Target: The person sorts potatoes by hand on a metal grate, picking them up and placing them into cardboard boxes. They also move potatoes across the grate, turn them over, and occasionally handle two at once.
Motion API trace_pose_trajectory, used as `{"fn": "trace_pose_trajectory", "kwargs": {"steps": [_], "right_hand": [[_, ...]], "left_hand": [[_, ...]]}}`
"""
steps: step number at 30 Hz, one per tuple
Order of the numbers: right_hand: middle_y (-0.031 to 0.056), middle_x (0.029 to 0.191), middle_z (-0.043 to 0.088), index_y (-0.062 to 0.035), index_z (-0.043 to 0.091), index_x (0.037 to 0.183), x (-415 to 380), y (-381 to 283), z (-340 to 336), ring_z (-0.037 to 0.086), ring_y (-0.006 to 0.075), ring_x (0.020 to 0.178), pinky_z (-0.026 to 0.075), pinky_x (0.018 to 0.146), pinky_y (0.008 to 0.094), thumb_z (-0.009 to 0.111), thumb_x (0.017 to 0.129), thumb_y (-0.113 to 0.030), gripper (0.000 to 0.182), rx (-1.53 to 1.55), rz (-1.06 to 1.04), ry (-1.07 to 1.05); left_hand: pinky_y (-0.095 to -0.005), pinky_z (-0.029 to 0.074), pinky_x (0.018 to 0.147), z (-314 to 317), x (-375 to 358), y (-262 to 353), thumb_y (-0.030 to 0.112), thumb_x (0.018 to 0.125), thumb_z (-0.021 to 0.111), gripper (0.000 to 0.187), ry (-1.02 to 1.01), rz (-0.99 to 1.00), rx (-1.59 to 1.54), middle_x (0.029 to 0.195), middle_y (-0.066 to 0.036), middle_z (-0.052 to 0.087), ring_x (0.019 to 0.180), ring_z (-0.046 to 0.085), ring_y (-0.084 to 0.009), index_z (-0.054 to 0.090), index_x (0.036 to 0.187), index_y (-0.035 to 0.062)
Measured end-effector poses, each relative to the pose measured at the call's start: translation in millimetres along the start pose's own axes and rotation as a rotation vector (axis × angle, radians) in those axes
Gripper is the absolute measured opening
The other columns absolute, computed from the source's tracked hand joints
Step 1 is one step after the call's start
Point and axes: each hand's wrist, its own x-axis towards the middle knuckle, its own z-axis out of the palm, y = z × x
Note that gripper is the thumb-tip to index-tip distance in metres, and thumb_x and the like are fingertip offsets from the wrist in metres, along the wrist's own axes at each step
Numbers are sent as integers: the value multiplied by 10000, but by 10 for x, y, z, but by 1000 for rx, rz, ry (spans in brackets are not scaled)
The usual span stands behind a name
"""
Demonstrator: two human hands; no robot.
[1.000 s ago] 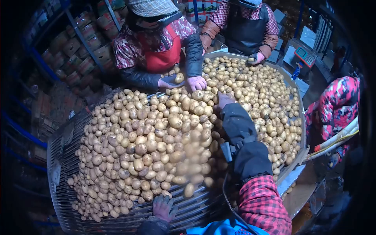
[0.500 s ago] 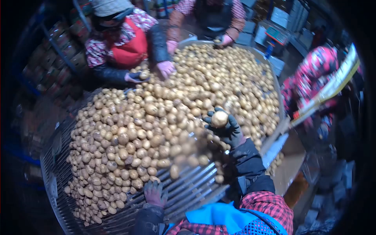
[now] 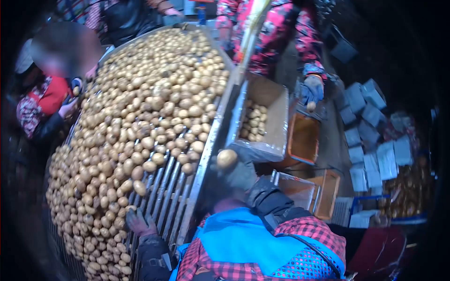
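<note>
A big heap of potatoes (image 3: 112, 159) covers much of a slatted metal sorting table (image 3: 161, 196). My left hand (image 3: 140, 223), in a dark glove, lies on the slats at the heap's near edge. Its fingers are stretched out, touching potatoes there, and it grips nothing. Past the table's right rim, my gloved right hand (image 3: 241, 175) holds one pale potato (image 3: 227, 158) at its fingertips. That hand is a little blurred. Just beyond it stands a lined box (image 3: 276, 136) with potatoes in the bottom.
Beside the lined box are an orange crate (image 3: 304, 136) and more open boxes (image 3: 324, 194). White packages (image 3: 370, 154) lie at the right. A person in pink patterned clothes (image 3: 269, 35) holds a potato beyond the boxes. Other people work along the table's far left side.
The view has swung right, bringing the boxes into sight. My right hand has moved from above the heap to beyond the table's right rim with the potato. My left hand stays on the slats.
</note>
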Motion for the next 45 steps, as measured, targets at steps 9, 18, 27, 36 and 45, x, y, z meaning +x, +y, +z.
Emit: {"fn": "trace_pose_trajectory", "kwargs": {"steps": [9,18,27,36,45], "right_hand": [[188,1141,628,-38,561,1211,-701,-383,-798,630,338,1002,562,786,425,590,909,-411,481,169,-188,293],[114,1207,619,-10,526,1284,-1187,-1710,-2301,635,263,990,549,779,389,533,937,-486,589,100,-386,234],[164,1293,539,-19,480,1354,1125,267,384,531,279,1192,446,987,391,700,834,-222,600,-1499,-242,-68],[193,1404,440,-126,543,1294,3024,1237,708,461,416,1208,378,1006,514,616,824,-389,544,-2227,-586,-552],[212,1271,519,-64,516,1279,3432,2225,2170,543,383,1100,449,933,464,699,781,-314,587,-1971,-615,-711]], "left_hand": [[-570,259,1107,-55,9,-9,285,839,610,512,-66,-20,-11,1446,-208,409,1355,341,-419,552,1290,50],[-585,250,1107,22,-36,-15,362,776,638,547,-35,-33,-16,1442,-220,412,1361,326,-428,573,1252,98],[-556,280,1075,-344,177,218,327,730,706,547,-136,-153,-113,1338,-198,484,1284,395,-418,598,1208,86],[-565,328,1037,-379,200,241,334,714,737,537,-125,-170,-98,1310,-163,495,1243,427,-400,611,1183,105],[-547,362,1027,-482,277,289,303,742,726,483,-120,-204,-121,1274,-139,511,1217,439,-372,619,1170,107]]}}
